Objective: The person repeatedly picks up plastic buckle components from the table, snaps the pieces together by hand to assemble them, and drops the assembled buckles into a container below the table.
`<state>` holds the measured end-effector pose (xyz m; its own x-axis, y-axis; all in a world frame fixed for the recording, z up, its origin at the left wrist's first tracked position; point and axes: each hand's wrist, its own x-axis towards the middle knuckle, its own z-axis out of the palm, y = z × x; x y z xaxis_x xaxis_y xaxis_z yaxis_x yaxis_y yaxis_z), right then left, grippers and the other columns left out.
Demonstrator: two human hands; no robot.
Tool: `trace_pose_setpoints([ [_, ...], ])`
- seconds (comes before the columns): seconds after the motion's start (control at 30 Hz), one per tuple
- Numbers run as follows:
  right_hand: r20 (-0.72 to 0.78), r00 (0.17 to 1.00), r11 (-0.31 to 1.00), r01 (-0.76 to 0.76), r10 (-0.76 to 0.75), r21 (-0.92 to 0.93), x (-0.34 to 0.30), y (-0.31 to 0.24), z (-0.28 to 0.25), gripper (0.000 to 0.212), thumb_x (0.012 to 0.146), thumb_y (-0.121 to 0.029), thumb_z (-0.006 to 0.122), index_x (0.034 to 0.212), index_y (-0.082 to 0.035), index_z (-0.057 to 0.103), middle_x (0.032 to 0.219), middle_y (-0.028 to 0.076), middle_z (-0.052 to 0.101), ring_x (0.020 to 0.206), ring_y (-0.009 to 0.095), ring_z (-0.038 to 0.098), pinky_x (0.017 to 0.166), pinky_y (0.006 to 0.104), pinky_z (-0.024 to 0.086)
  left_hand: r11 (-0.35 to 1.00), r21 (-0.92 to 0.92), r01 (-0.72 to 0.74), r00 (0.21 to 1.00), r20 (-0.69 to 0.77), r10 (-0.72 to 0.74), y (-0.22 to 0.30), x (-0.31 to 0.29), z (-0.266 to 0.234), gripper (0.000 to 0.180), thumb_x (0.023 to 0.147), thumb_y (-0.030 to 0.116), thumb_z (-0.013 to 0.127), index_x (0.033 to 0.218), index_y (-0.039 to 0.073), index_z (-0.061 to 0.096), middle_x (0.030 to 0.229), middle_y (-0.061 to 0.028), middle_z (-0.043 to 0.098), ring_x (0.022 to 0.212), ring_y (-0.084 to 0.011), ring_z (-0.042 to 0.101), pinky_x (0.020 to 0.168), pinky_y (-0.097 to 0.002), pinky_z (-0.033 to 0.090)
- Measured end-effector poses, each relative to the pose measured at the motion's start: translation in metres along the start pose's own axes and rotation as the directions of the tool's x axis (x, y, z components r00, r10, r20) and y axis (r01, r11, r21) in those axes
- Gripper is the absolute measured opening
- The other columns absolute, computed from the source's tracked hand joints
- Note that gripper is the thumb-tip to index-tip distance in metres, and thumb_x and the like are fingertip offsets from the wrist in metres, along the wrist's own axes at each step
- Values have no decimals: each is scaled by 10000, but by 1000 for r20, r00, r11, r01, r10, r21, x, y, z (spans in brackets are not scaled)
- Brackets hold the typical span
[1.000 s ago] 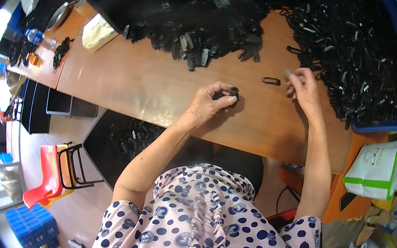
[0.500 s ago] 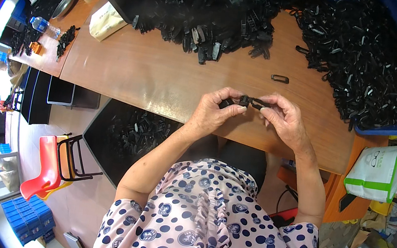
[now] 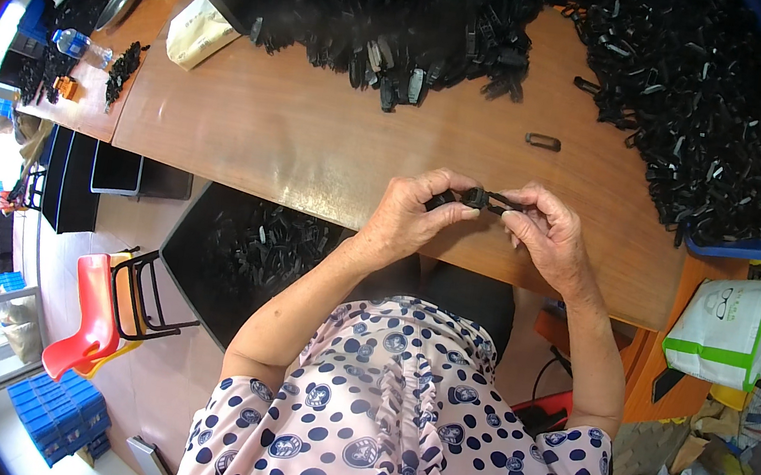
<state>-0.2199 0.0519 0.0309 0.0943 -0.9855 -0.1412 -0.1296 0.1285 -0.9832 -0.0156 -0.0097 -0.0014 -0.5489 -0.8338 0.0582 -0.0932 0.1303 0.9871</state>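
Over the near part of the wooden table, my left hand [image 3: 402, 216] pinches a small black plastic part [image 3: 473, 197] between thumb and fingers. Opposite it, my right hand [image 3: 551, 241] grips the end of a narrow black plastic loop [image 3: 499, 200]. The two pieces meet in the gap between the hands; whether they are locked together is too small to tell. Beyond my right hand, a single black oblong frame [image 3: 543, 142] lies on the table. Farther off is a large heap of black plastic parts [image 3: 392, 37].
At the right, a blue bin [image 3: 754, 250] holds a mass of small black pieces. A black tray [image 3: 193, 275] with more parts sits below the table edge. A white and green bag [image 3: 724, 326] is at the right; a red chair [image 3: 86, 319] stands at the left.
The black loop now meets the left-hand part more closely and in a straighter line. Both hands stay in nearly the same place; the view has shifted slightly.
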Motion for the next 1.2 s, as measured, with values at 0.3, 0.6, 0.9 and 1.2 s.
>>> trace_pose_setpoints([
  [0.3, 205, 953, 910, -278, 221, 309, -4, 2, 0, 113, 893, -90, 625, 986, -50, 575, 822, -44, 546, 711, 2, 485, 572, 136, 380, 977, 149, -153, 986, 95, 140, 7, -8, -5, 245, 790, 97, 698, 1013, 9, 648, 878, -134, 656, 803, -276, 637, 713, -336, 502],
  [0.6, 351, 805, 738, -585, 478, 338, -8, 12, 12, 113, 890, -185, 647, 880, -116, 558, 702, -42, 536, 591, 27, 464, 489, 146, 333, 939, 236, -249, 955, 219, 198, 7, -21, -13, 222, 798, 117, 693, 984, 10, 637, 859, -115, 639, 769, -269, 630, 687, -349, 505],
  [0.9, 469, 751, 596, -657, 465, 462, -1, 21, 14, 156, 908, -201, 629, 872, -87, 531, 706, 37, 578, 576, 85, 545, 400, 166, 333, 991, 111, -76, 983, 174, 56, 8, -23, -5, 235, 796, 133, 717, 973, 2, 636, 845, -107, 634, 785, -220, 630, 693, -328, 499],
  [1.2, 436, 832, 753, -521, 343, 402, 18, 15, 20, 571, 903, -465, 562, 1233, -17, 437, 964, 110, 590, 826, 177, 635, 504, 207, 508, 891, -432, 140, 988, 3, -154, -13, -17, 8, 215, 804, 185, 740, 975, 77, 668, 1333, -106, 388, 1271, -247, 362, 1002, -362, 392],
])
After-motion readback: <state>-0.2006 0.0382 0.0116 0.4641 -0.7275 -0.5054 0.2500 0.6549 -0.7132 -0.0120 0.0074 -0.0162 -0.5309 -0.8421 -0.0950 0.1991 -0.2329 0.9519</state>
